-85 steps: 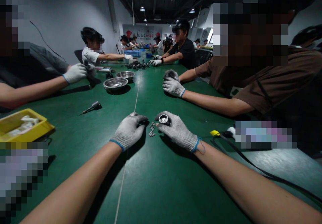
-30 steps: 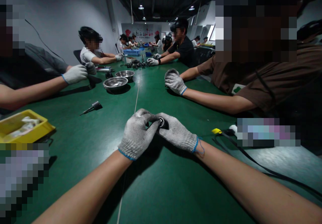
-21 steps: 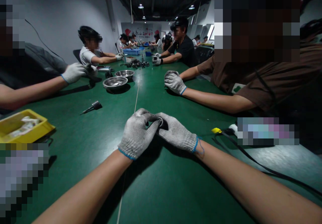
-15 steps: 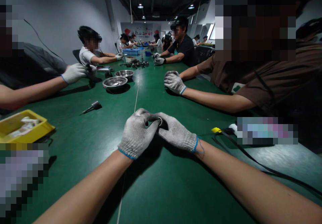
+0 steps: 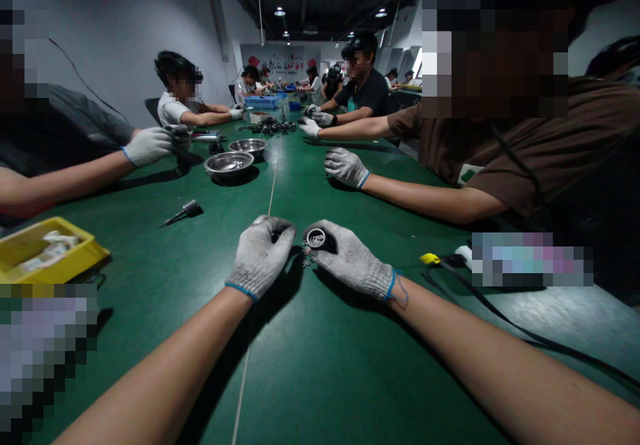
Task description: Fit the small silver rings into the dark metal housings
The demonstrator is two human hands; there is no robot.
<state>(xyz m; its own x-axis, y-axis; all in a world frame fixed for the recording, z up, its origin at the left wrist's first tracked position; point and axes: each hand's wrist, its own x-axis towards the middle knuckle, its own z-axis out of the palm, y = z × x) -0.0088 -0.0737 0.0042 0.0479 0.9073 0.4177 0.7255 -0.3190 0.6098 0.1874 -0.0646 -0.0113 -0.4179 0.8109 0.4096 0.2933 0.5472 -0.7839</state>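
Note:
My right hand [image 5: 347, 258], in a grey knit glove, is closed around a small round black part with a metal ring in its open face [image 5: 316, 237]. My left hand [image 5: 260, 255], gloved the same, rests on the green table [image 5: 310, 365] just left of it with its fingers curled and pinched; what they hold is too small to make out. A little heap of small metal rings [image 5: 305, 258] lies on the table between the two hands, partly hidden by them.
A yellow tray [image 5: 47, 248] sits at the left edge. A dark pointed tool [image 5: 183, 213] and two steel bowls [image 5: 229, 163] lie farther up the table. Black cables with a yellow tag [image 5: 429, 258] run at my right. Co-workers' gloved hands [image 5: 345, 167] rest on both sides.
My hands were pressed together over the round part; now the left hand has drawn away to the left, and the part's face and the rings show again.

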